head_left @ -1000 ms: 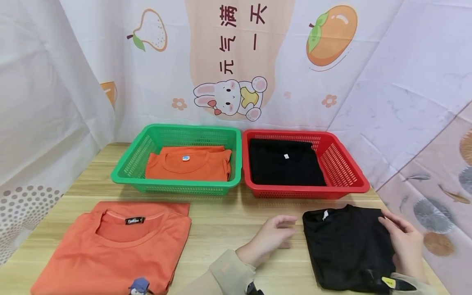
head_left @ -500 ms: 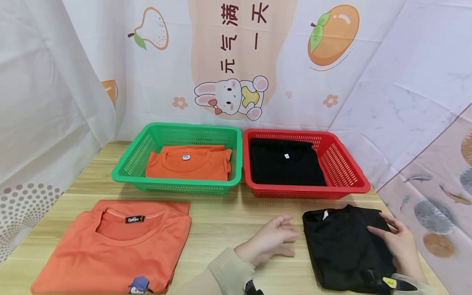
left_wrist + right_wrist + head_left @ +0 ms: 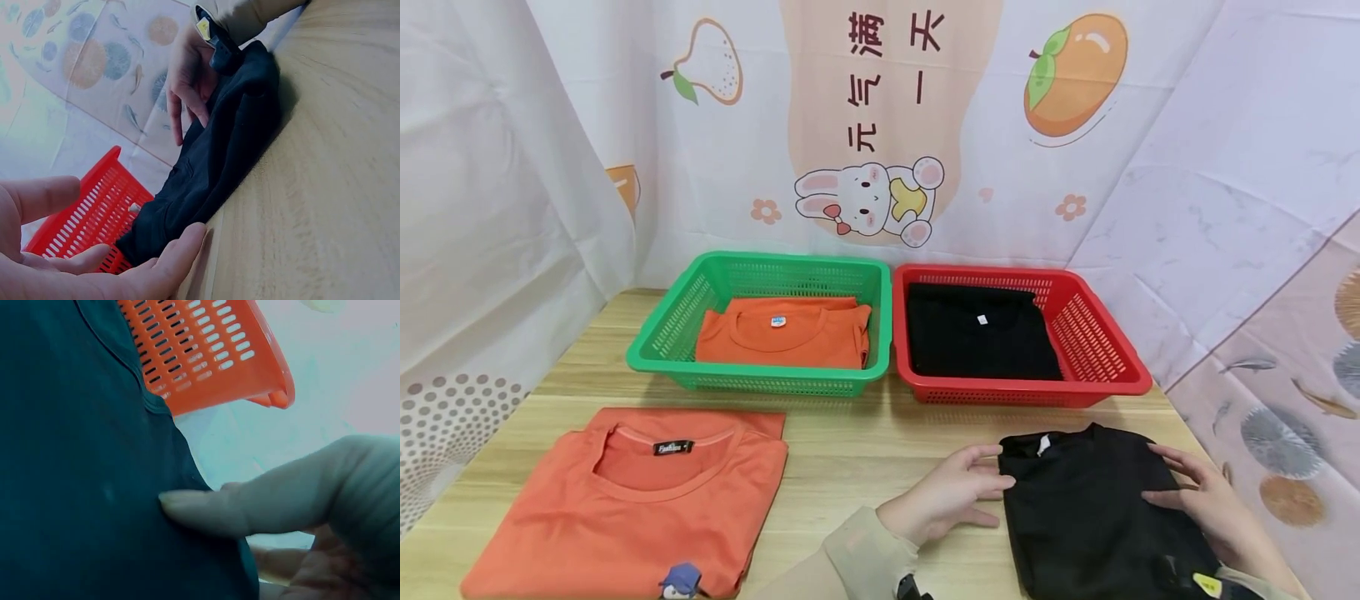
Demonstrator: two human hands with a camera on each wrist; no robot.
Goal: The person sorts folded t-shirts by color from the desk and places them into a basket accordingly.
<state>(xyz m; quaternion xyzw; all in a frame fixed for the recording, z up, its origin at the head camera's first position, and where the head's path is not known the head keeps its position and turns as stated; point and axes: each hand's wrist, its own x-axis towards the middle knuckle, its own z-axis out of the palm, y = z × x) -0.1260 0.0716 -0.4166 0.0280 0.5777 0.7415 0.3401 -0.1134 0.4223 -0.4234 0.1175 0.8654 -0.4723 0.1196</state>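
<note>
A folded black T-shirt (image 3: 1090,508) lies on the table at the front right, a small white tag at its neckline. My right hand (image 3: 1213,504) grips its right side; in the right wrist view the thumb (image 3: 219,509) lies on the cloth while the other fingers reach past the edge, partly hidden. At the opposite edge, my left hand (image 3: 947,496) has its fingers spread, tips right at the cloth by the collar. An orange T-shirt (image 3: 655,517) with a black neck label is folded flat at the front left.
Behind the shirts stand a green basket (image 3: 760,375) holding a folded orange T-shirt (image 3: 782,337) and, beside it, a red basket (image 3: 1022,390) with a folded black T-shirt (image 3: 985,342). A printed curtain (image 3: 715,200) hangs behind the wooden table (image 3: 842,458).
The black T-shirt near my hands has shifted a little left and toward me, turning slightly, and my right hand has moved with it. My left fingers have spread, and the cloth now reaches their tips.
</note>
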